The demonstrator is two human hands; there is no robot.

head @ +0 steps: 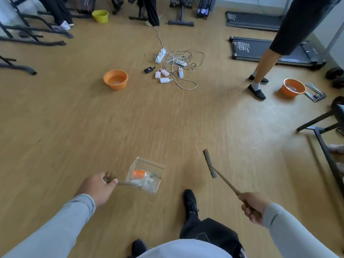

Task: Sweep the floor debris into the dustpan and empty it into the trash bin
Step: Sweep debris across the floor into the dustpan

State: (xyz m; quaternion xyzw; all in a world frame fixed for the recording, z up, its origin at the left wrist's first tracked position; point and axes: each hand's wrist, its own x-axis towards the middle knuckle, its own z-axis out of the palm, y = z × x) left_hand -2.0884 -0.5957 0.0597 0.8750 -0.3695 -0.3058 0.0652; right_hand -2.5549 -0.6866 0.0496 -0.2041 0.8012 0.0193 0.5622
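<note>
My left hand (98, 189) grips the wooden handle of a clear plastic dustpan (147, 165), held low over the wood floor in front of me. Inside the dustpan lie an orange piece (138, 174) and pale scraps of debris. My right hand (254, 206) grips the wooden handle of a small broom (209, 162), whose brush head points away from me, to the right of the dustpan and apart from it. No trash bin can be picked out for sure.
An orange basin (115, 79) sits ahead on the left, another orange basin (293, 88) at the right beside a standing person's feet (256, 89). A tangle of cables and chargers (175, 67) lies ahead. A yellow bucket (100, 15), exercise machines and treadmills (260, 51) line the far edges.
</note>
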